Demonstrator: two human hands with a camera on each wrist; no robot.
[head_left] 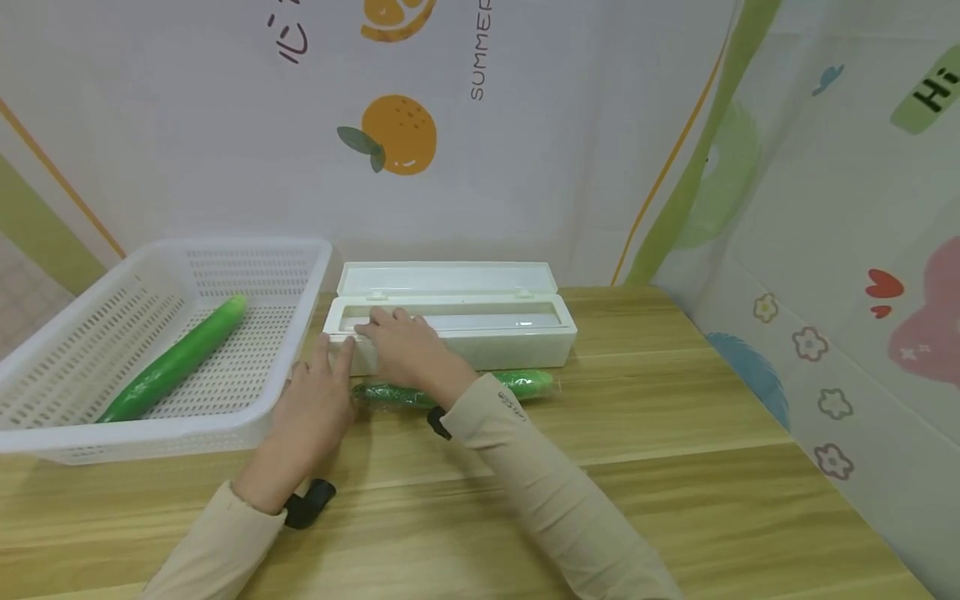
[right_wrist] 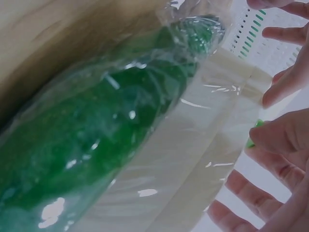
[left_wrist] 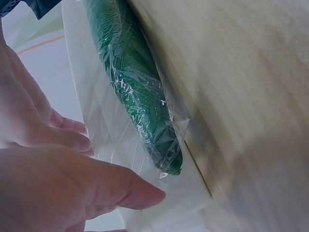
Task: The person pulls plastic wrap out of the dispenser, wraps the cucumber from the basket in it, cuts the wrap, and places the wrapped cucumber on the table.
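Note:
A white lidded box (head_left: 480, 348), its lid (head_left: 446, 279) raised, stands on the table. At its left front corner is my left hand (head_left: 318, 400), with the fingers on the edge and the thumb (left_wrist: 137, 191) straight. My right hand (head_left: 408, 346) reaches over the front rim beside it. Its thumb and finger pinch a small green piece (right_wrist: 253, 135) at the edge, partly hidden. Along the front of the box lies a cucumber (head_left: 528, 383) wrapped in clear film. Shiny film (right_wrist: 193, 104) spans from the cucumber across the box front.
A white perforated basket (head_left: 318, 325) stands left of the box, close to my left hand. Another cucumber (head_left: 176, 362) lies in it, without visible film. Wooden tabletop (head_left: 675, 467) extends to the right and front. A printed cloth wall (head_left: 510, 183) rises behind the box.

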